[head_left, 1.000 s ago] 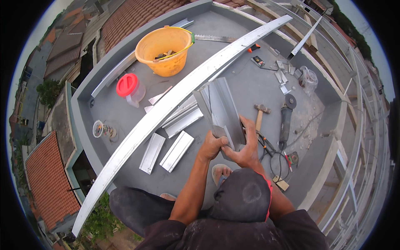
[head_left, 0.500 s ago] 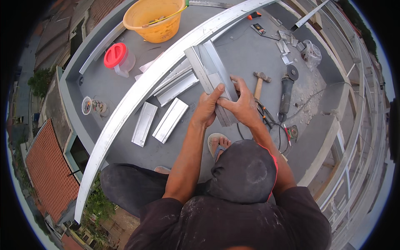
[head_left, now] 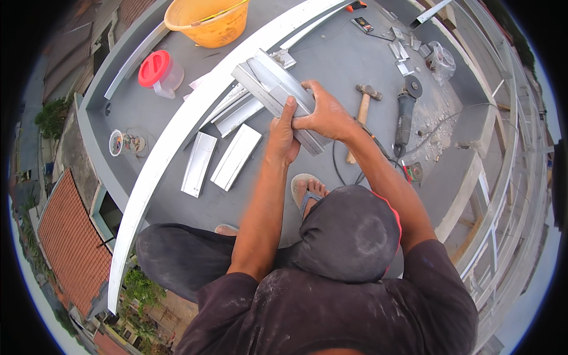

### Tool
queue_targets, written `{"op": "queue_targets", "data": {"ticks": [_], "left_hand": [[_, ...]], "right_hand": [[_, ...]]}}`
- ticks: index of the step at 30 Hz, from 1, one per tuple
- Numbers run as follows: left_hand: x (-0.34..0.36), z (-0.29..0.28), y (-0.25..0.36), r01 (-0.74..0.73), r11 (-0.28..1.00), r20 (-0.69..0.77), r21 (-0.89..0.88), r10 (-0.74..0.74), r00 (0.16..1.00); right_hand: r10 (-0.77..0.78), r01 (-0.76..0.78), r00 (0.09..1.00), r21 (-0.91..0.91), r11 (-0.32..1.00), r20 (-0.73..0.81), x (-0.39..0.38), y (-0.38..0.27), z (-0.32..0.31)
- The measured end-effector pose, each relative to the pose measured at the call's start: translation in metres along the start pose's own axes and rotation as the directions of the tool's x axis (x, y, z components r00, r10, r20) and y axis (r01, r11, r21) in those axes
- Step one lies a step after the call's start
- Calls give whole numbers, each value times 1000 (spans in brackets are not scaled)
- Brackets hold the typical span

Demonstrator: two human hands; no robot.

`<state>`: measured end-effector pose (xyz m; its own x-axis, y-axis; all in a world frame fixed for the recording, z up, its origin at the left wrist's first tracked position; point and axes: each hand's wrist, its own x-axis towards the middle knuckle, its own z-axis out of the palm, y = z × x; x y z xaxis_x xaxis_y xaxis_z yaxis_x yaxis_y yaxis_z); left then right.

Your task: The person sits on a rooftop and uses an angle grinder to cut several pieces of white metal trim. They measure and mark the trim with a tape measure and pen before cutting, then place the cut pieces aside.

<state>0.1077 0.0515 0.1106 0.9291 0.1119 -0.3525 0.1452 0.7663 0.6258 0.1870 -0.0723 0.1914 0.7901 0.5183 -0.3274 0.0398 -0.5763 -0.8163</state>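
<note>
I grip short silver metal channel pieces (head_left: 260,80), nested together at a slant, with both hands. My left hand (head_left: 281,133) holds their near end from the left, thumb pointing up along the side. My right hand (head_left: 325,118) wraps the right side, its thumb across the metal. A long white metal strip (head_left: 160,160) runs diagonally behind them. Two loose short channels (head_left: 235,157) lie on the grey floor left of my hands, with more pieces behind. A wooden-handled hammer (head_left: 368,94) and an angle grinder (head_left: 405,112) lie to the right.
An orange bucket (head_left: 207,29) and red-lidded jug (head_left: 160,74) stand behind the strip, clear containers (head_left: 127,142) at left. Cables (head_left: 343,165), metal offcuts (head_left: 402,53) and a plastic bag (head_left: 439,62) lie rightward. A low grey wall (head_left: 94,112) borders the floor, with rooftops and metal framing beyond.
My hands and the held pieces have moved up and to the left, tilting further leftward. The whole view has shifted, so the bucket and other floor objects sit higher in the picture.
</note>
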Motion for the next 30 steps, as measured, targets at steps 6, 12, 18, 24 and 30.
{"op": "queue_targets", "data": {"ticks": [6, 12, 18, 24, 30], "left_hand": [[3, -26, -23, -40, 980, 102, 194, 20, 995], [-33, -60, -32, 134, 269, -11, 954, -415, 910], [-75, -90, -44, 65, -122, -119, 990, -513, 850], [-77, -72, -35, 140, -64, -153, 988, -512, 846], [-71, -75, -57, 264, 777, -226, 571, -160, 961]], "right_hand": [[-93, 87, 994, -86, 992, -66, -10, 9, 2], [-282, 203, 953, -458, 865, -110, -15, 99, 13], [-398, 369, 913, -603, 707, 91, -24, 147, 70], [-367, 393, 914, -607, 691, 173, -17, 154, 73], [-81, 84, 995, 56, 995, -51, -31, 125, 51]]}}
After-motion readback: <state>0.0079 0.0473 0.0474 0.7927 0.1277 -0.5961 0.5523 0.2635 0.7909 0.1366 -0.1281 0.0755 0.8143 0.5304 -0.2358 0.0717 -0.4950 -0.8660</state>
